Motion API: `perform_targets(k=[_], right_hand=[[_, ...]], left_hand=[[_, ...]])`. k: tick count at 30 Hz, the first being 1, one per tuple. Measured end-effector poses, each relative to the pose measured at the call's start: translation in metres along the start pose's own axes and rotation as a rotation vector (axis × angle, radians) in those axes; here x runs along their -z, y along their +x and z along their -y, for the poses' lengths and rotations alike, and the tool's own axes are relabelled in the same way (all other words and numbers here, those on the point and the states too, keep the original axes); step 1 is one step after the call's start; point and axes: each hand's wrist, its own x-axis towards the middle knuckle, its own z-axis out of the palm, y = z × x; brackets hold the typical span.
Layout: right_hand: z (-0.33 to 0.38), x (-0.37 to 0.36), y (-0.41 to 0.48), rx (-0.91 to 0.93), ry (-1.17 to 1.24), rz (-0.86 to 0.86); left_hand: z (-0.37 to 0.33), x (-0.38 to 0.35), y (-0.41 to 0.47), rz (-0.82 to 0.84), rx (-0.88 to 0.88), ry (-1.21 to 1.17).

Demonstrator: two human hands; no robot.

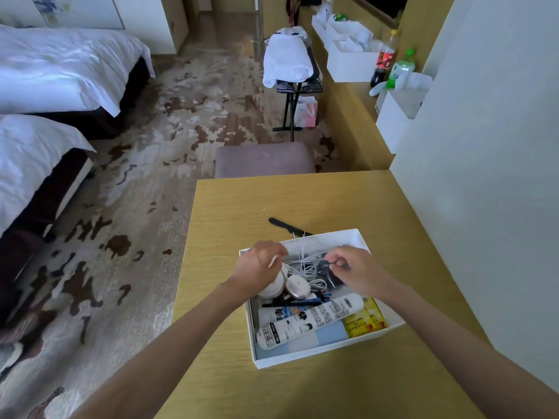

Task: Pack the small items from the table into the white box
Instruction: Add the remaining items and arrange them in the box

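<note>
The white box (305, 356) stands on the wooden table (242, 207), filled with several small items. A white printed tube (308, 322) lies across its front, with yellow tea packets (364, 320) to the right. A coiled white cable (305, 269) and a pinkish round case (298, 287) sit at the back. My left hand (260, 264) hovers over the box's back left, fingers pinched on a thin white object. My right hand (360, 269) pinches a small dark item over the back right. A black comb (286, 225) lies on the table just behind the box.
A grey stool (263, 160) stands past the table's far edge. A white wall (484, 176) borders the table on the right. Two beds (45, 86) fill the left. Bottles (385, 60) and white boxes sit on a far counter.
</note>
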Motion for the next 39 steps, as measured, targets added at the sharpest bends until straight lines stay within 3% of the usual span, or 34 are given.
perform_targets(k=[3, 10, 14, 21, 27, 34, 39], right_hand=[[0.005, 0.004, 0.024, 0.015, 0.001, -0.116], [0.006, -0.003, 0.097, -0.037, -0.040, -0.143], [-0.008, -0.015, 0.144, -0.139, -0.068, -0.002], [-0.039, -0.038, 0.212, -0.290, -0.210, 0.290], [-0.047, -0.054, 0.229, -0.305, -0.390, 0.439], [-0.053, -0.059, 0.234, -0.329, -0.418, 0.463], [-0.056, -0.047, 0.228, -0.323, -0.246, 0.389]], left_hand=[[0.012, 0.002, 0.006, -0.068, -0.018, 0.124], [0.040, -0.002, 0.026, 0.066, -0.012, 0.206], [0.055, -0.007, 0.033, 0.197, 0.102, 0.176], [0.069, -0.012, 0.037, 0.197, 0.099, 0.034], [0.068, -0.013, 0.036, 0.141, 0.063, -0.032], [0.064, -0.012, 0.037, 0.118, 0.066, -0.072], [0.066, -0.013, 0.036, 0.115, 0.074, -0.101]])
